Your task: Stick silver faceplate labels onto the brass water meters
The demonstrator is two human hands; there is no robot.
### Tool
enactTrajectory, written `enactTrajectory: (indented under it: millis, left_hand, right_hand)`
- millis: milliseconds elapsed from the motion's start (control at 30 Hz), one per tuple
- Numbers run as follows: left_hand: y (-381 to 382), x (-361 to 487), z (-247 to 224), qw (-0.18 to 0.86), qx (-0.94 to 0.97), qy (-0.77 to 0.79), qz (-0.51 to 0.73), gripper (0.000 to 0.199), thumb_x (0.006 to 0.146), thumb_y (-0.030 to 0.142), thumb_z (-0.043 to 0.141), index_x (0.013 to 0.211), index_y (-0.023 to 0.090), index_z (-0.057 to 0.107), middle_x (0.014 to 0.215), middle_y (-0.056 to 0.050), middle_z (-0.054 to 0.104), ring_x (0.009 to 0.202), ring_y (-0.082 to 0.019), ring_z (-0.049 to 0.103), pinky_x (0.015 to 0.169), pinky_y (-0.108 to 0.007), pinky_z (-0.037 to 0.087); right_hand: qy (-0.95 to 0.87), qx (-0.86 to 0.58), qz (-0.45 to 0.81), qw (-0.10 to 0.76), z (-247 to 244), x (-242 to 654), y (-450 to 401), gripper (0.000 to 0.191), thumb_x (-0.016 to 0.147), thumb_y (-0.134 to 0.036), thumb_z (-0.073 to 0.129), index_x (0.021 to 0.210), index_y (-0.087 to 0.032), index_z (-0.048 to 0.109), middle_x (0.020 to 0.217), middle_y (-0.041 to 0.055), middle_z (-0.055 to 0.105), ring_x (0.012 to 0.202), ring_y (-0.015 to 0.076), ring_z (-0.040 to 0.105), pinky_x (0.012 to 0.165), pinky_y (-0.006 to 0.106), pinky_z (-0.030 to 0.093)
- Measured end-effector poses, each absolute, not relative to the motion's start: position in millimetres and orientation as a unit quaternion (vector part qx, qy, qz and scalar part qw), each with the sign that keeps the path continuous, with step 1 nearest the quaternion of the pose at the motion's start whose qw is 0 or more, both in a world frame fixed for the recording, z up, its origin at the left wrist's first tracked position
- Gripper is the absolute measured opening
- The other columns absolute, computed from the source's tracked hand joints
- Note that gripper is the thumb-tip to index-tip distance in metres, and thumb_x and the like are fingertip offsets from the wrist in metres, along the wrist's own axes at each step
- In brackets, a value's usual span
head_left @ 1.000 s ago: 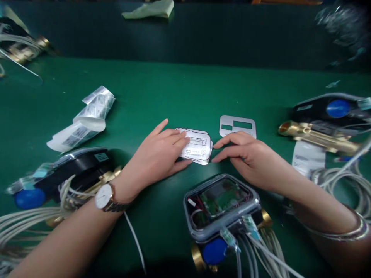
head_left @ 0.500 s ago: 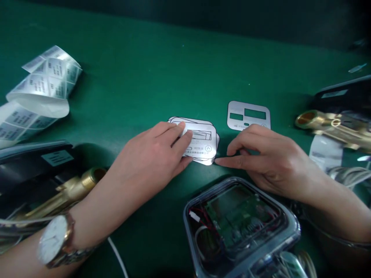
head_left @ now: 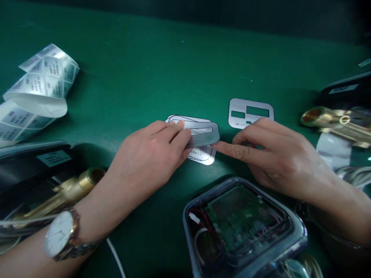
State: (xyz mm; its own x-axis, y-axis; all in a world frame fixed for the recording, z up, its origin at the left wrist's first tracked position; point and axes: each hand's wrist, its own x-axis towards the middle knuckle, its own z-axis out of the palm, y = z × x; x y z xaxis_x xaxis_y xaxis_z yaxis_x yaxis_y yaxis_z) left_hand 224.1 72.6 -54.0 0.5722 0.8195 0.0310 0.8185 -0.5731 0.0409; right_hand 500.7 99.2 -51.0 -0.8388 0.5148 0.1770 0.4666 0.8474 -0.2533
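My left hand [head_left: 156, 148] lies over a small stack of silvery faceplate labels [head_left: 208, 157], its fingertips on top and its thumb at the near side. The top faceplate label [head_left: 213, 136] is bent up at its near right corner, leaving a gap over those beneath. Touching that raised corner is one outstretched fingertip of my right hand [head_left: 269, 154]; the other fingers are curled behind it. A single faceplate label [head_left: 239, 122] with cut-out windows lies just beyond my right hand, partly covered by it.
A clear-lidded device [head_left: 243, 224] with a circuit board sits in front of me. Brass fittings [head_left: 75, 187] and dark housings [head_left: 29, 162] flank both sides. A curled strip of printed stickers [head_left: 43, 83] lies at the left on the green table [head_left: 150, 69].
The top label's near right corner has come up off the stack under my right fingertip, which moved slightly away from me. My left hand stays on the stack. The view shifted slightly.
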Motion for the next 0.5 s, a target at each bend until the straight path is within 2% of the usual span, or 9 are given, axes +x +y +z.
enactTrajectory:
  millis: [67, 133, 167, 200, 233, 333, 400, 500]
  left_hand:
    - [71.4, 223.9, -54.6, -0.002, 0.874, 0.485, 0.027, 0.041, 0.105, 0.022, 0.043, 0.143, 0.012, 0.056, 0.118, -0.015, 0.076, 0.095, -0.03, 0.073, 0.078, -0.042, 0.062]
    - [69.5, 222.1, -55.8, -0.003, 0.865, 0.499, 0.059, 0.06, 0.105, 0.017, 0.039, 0.164, 0.02, 0.026, 0.116, -0.012, 0.076, 0.081, -0.023, 0.074, 0.067, -0.033, 0.058]
    - [68.6, 220.9, -56.5, -0.001, 0.864, 0.498, 0.076, 0.068, 0.105, 0.016, 0.037, 0.167, 0.026, 0.011, 0.12, -0.01, 0.076, 0.079, -0.021, 0.074, 0.065, -0.031, 0.057]
    - [67.9, 219.7, -57.2, 0.001, 0.866, 0.492, 0.089, 0.071, 0.106, 0.016, 0.035, 0.167, 0.032, 0.003, 0.127, -0.01, 0.073, 0.081, -0.02, 0.075, 0.065, -0.029, 0.056]
    - [67.5, 218.6, -57.7, 0.004, 0.869, 0.485, 0.095, 0.07, 0.106, 0.016, 0.033, 0.167, 0.036, 0.004, 0.136, -0.011, 0.069, 0.086, -0.021, 0.076, 0.067, -0.03, 0.057]
    - [68.0, 218.0, -57.5, 0.023, 0.875, 0.478, 0.078, 0.056, 0.106, 0.018, 0.033, 0.159, 0.037, 0.037, 0.151, -0.01, 0.059, 0.105, -0.027, 0.075, 0.077, -0.036, 0.061]
    - [69.2, 219.7, -56.3, 0.044, 0.869, 0.489, 0.067, 0.049, 0.105, 0.018, 0.037, 0.149, 0.032, 0.052, 0.142, -0.008, 0.067, 0.107, -0.028, 0.075, 0.083, -0.038, 0.062]
    - [70.7, 222.5, -54.4, 0.07, 0.856, 0.507, 0.072, 0.047, 0.103, 0.017, 0.039, 0.146, 0.026, 0.056, 0.125, -0.009, 0.075, 0.104, -0.029, 0.075, 0.085, -0.04, 0.061]
  right_hand:
    - [-0.946, -0.266, 0.131, 0.131, -53.9, 500.7, 100.5, 0.044, 0.1, -0.009, 0.049, 0.136, -0.024, 0.07, 0.105, 0.0114, 0.065, 0.088, 0.0266, 0.056, 0.073, 0.041, 0.044]
    - [-0.942, -0.264, 0.156, 0.134, -56.8, 500.5, 101.2, 0.043, 0.099, -0.007, 0.048, 0.125, -0.028, 0.075, 0.114, 0.0103, 0.066, 0.092, 0.0262, 0.059, 0.074, 0.041, 0.045]
    - [-0.942, -0.263, 0.159, 0.132, -57.8, 500.3, 101.3, 0.042, 0.099, -0.008, 0.048, 0.121, -0.03, 0.077, 0.115, 0.0094, 0.066, 0.094, 0.0264, 0.06, 0.074, 0.041, 0.046]
    - [-0.944, -0.262, 0.154, 0.13, -58.3, 500.1, 101.3, 0.04, 0.1, -0.009, 0.049, 0.118, -0.031, 0.077, 0.115, 0.0087, 0.068, 0.095, 0.0271, 0.06, 0.075, 0.041, 0.047]
    - [-0.946, -0.261, 0.144, 0.124, -58.3, 499.8, 101.2, 0.038, 0.1, -0.011, 0.05, 0.118, -0.031, 0.077, 0.115, 0.0084, 0.069, 0.097, 0.0282, 0.061, 0.075, 0.042, 0.047]
    - [-0.956, -0.253, 0.104, 0.108, -56.4, 498.6, 100.7, 0.031, 0.102, -0.017, 0.053, 0.119, -0.028, 0.076, 0.114, 0.0098, 0.071, 0.101, 0.0315, 0.062, 0.078, 0.044, 0.048]
    - [-0.96, -0.246, 0.087, 0.104, -55.0, 498.1, 100.6, 0.03, 0.103, -0.018, 0.053, 0.12, -0.025, 0.076, 0.114, 0.0107, 0.071, 0.099, 0.0314, 0.062, 0.078, 0.045, 0.049]
    - [-0.962, -0.238, 0.085, 0.104, -54.4, 497.9, 101.0, 0.03, 0.102, -0.016, 0.055, 0.121, -0.023, 0.077, 0.114, 0.0119, 0.072, 0.098, 0.0315, 0.062, 0.078, 0.046, 0.05]
